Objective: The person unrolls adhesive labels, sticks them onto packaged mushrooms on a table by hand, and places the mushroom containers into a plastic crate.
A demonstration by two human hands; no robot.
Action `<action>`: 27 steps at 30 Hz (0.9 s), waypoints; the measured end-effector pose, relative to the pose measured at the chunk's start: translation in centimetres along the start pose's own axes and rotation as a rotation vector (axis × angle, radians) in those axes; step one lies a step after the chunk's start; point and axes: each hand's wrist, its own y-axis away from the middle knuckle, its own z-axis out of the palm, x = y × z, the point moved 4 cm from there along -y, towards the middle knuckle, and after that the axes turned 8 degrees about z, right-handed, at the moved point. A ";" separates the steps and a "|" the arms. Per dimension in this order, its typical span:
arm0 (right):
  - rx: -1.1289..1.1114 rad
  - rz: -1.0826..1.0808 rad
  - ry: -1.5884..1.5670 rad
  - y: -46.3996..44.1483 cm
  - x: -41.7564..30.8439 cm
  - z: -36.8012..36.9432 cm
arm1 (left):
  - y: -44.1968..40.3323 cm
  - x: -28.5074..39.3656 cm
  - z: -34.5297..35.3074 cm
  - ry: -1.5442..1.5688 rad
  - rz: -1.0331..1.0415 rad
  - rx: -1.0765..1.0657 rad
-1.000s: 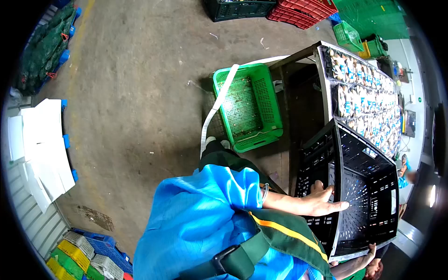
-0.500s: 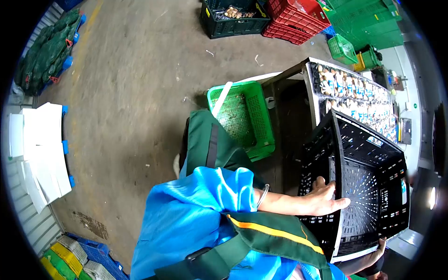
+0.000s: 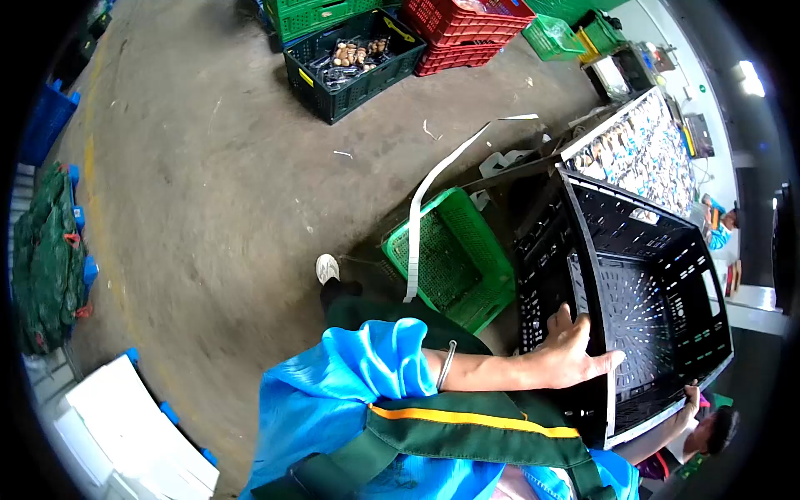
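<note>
A black plastic crate (image 3: pixel 637 292), empty and with slotted walls, is tilted with its open side toward me. My left hand (image 3: pixel 568 352) grips its left rim, thumb over the edge and fingers on the outer side. A metal bangle (image 3: pixel 447 365) circles that wrist. My right hand (image 3: pixel 691 402) is closed on the crate's near rim at the lower right; part of it is hidden. Behind the crate, rows of small packs (image 3: pixel 637 154) cover a table top. A green basket (image 3: pixel 504 287) stands on the floor to the crate's left, with a long white strip (image 3: pixel 415 229) across its edge.
A dark green crate (image 3: pixel 354 98) holding brown pieces stands beside stacked red crates (image 3: pixel 458 33). Netted green sacks (image 3: pixel 42 258) and white boards (image 3: pixel 125 425) lie to the left. One person (image 3: pixel 696 437) is close at lower right, another (image 3: pixel 721 225) farther off.
My view has turned, so the floor crates, basket and sacks sit elsewhere in it. Both hands keep their grip on the black crate. My shoe and two people now show.
</note>
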 end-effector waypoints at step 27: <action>0.504 -0.257 -0.306 -13.1 1.7 24.9 | -40.9 14.4 -26.4 -0.170 0.139 -0.405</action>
